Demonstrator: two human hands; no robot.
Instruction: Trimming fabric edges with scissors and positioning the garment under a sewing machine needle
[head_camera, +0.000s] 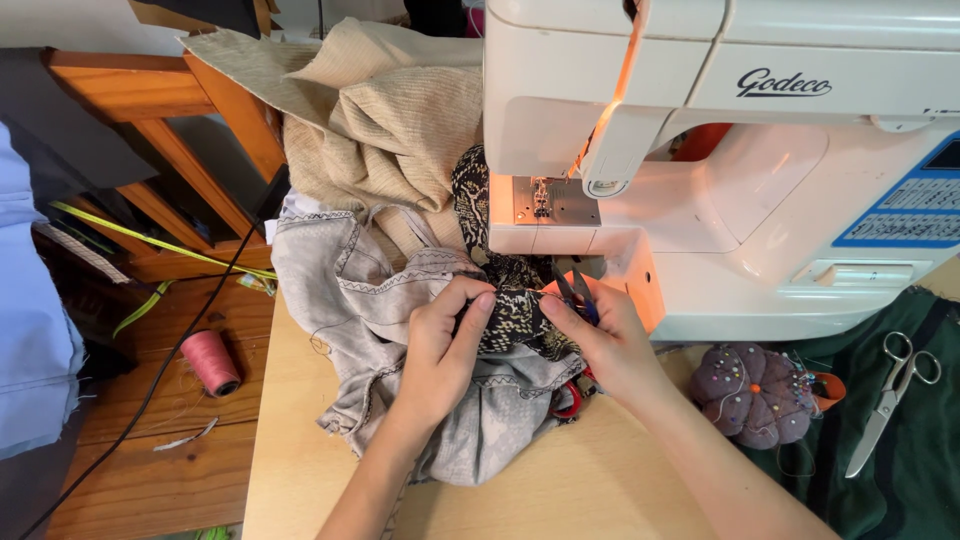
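Head view looks down on a sewing machine (720, 170), white, standing at the back of a pale wooden surface (600, 480). Just in front of the machine's base, the left hand (440, 350) pinches a black patterned cloth (515, 315) between thumb and fingers, its grip closed on the cloth. The right hand (605, 345) meets it from the other side, its grip closed on small snips (578, 295) whose blades point toward the machine, touching the same cloth. Under both hands lies a grey garment (340, 290) with zigzag stitching, spread in front of the machine and to its left. Behind that, left of the machine, sits a heap of beige fabric (390, 120). Right of the machine's front edge, a purple pincushion (750, 390) rests near silver scissors (890, 395) on a dark green cloth (915, 470). Well left of the machine, a pink thread spool (212, 362) lies on a darker wooden ledge.
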